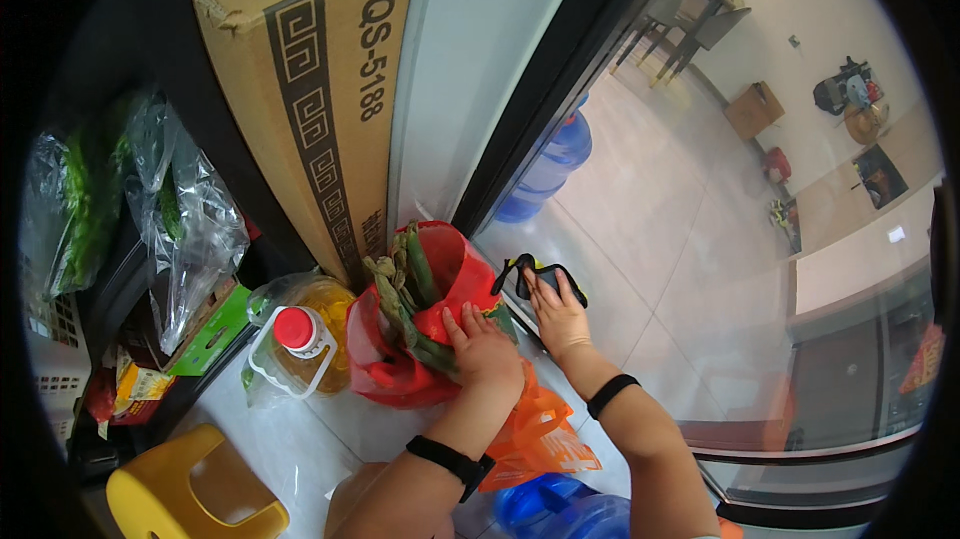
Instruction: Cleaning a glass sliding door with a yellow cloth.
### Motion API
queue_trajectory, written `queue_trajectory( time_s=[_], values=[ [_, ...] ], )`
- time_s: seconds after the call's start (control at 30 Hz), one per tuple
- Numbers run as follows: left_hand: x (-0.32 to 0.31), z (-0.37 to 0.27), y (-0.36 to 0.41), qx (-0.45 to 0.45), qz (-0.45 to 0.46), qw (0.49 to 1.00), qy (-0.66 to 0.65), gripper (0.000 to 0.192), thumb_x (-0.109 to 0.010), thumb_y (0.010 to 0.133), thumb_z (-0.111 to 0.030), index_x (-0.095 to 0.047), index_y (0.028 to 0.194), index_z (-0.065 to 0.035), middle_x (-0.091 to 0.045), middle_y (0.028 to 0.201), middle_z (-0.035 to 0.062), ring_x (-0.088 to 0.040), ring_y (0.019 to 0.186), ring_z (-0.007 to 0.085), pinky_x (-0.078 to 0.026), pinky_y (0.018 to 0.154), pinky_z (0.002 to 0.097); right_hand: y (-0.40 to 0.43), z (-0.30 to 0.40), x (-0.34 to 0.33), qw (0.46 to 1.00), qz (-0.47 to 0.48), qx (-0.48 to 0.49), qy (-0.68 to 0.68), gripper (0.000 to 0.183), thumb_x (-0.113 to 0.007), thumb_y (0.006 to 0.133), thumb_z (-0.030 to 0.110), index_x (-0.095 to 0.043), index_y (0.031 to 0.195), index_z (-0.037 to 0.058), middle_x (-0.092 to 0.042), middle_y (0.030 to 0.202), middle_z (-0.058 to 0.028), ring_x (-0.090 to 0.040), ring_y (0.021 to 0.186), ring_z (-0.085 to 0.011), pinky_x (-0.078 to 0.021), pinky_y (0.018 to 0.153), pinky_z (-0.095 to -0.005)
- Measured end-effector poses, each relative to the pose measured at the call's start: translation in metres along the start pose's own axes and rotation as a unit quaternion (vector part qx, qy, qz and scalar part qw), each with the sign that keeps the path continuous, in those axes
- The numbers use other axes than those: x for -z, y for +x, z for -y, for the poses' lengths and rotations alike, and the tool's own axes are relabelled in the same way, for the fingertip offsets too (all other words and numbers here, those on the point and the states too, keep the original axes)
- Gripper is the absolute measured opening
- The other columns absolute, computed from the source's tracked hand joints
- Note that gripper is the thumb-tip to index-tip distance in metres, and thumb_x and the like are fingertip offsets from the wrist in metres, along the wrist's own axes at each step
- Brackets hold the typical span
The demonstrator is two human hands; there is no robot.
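My left hand [484,347] rests with spread fingers on a red plastic bag [450,261] that stands on the tiled floor. Long green vegetables with wilted leaves [405,299] stick out of its open top. To the right, my right hand [556,310] touches a small black-edged item with a strap and yellow-green parts [581,290], low beside the glass door's frame; whether the fingers grip it cannot be told. An orange plastic bag [540,434] lies below the hands. Left of the red bag stands a large bottle of yellow oil [330,336] with a red cap [296,327].
A tall cardboard box [345,36] leans against the wall. Dark shelves at left hold bagged green vegetables [82,216] and a white plastic basket [56,366]. A yellow plastic stool [157,486] and blue water jugs [555,509] stand nearby. Another blue jug [544,171] shows through the glass.
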State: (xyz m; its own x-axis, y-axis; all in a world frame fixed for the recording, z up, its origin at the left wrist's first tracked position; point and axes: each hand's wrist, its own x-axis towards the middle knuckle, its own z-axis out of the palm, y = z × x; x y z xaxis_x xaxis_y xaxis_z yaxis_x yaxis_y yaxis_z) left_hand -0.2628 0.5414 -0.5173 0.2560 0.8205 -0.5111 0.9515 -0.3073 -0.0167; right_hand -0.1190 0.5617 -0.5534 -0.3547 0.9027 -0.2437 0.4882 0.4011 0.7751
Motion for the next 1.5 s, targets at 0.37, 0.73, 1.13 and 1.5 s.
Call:
queue_trajectory(
  time_s=[0.37,0.73,1.13,1.5],
  values=[
    [-0.001,0.004,-0.005,-0.015,-0.010,0.999,-0.027,0.078,-0.048,0.086,-0.053,-0.032,0.141,-0.0005,-0.023,0.151,0.0156,-0.014,0.141,0.0295,0.005,0.108,0.0612,-0.004,0.001,-0.008,1.000,0.000,0.016,-0.016,0.053,-0.040,0.088,0.027,-0.043,0.136,0.0069,-0.024,0.151,-0.0030,-0.019,0.136,-0.0182,-0.0107,0.114,-0.0441],
    [-0.002,0.004,-0.005,-0.021,-0.001,1.000,0.001,0.066,-0.039,0.091,-0.050,-0.035,0.142,-0.0073,-0.023,0.152,0.0113,-0.011,0.142,0.0300,0.006,0.107,0.0621,-0.018,-0.003,-0.018,0.998,-0.046,0.005,-0.049,0.052,-0.041,0.087,0.027,-0.046,0.135,0.0069,-0.026,0.150,-0.0042,-0.025,0.133,-0.0151,-0.0150,0.113,-0.0437],
    [-0.004,0.003,-0.005,-0.031,-0.022,0.999,-0.032,0.074,-0.050,0.086,-0.049,-0.035,0.139,-0.0013,-0.026,0.149,0.0164,-0.015,0.141,0.0298,0.005,0.108,0.0607,0.002,0.006,-0.032,0.999,-0.024,0.038,-0.012,0.052,-0.037,0.091,0.026,-0.038,0.139,0.0064,-0.024,0.151,-0.0012,-0.026,0.135,-0.0175,-0.0107,0.115,-0.0386],
    [-0.008,-0.001,-0.002,-0.020,-0.020,1.000,-0.008,0.072,-0.050,0.086,-0.048,-0.035,0.140,-0.0038,-0.024,0.150,0.0180,-0.014,0.141,0.0328,0.004,0.107,0.0631,-0.026,0.043,-0.076,0.980,0.036,0.170,-0.100,0.053,-0.035,0.091,0.029,-0.037,0.140,0.0084,-0.031,0.148,0.0013,-0.026,0.135,-0.0158,-0.0077,0.117,-0.0418]
  ],
)
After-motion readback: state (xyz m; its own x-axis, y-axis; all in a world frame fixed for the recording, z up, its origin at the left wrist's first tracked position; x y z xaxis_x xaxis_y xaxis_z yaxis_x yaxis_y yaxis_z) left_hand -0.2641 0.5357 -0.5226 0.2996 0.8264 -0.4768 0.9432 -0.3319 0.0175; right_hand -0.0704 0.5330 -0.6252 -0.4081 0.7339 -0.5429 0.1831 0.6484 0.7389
